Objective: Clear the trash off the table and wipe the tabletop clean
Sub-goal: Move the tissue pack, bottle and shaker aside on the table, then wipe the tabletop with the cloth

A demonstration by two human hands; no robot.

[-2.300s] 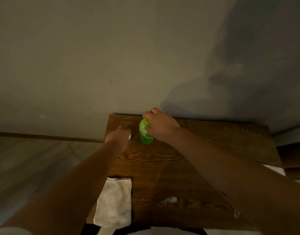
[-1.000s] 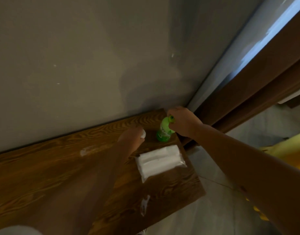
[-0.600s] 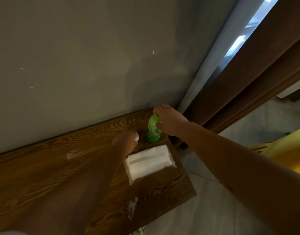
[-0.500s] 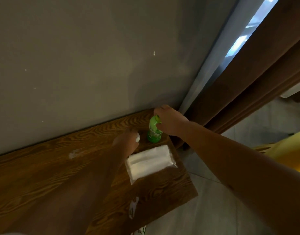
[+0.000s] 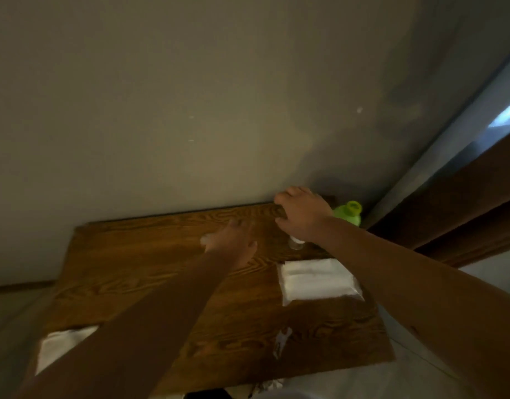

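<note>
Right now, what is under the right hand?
Under the right hand, a small clear container with a pale top stands on the table. The hand covers its upper part, so contact is unclear.

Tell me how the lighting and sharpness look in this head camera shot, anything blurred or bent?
Head view: dim, warm light, with the only bright patch at the window strip on the right. The left hand is smeared by motion blur; the right hand is sharper. The green bottle stands out clearly. Wide-angle distortion skews the table edges and the wall corner.
</note>
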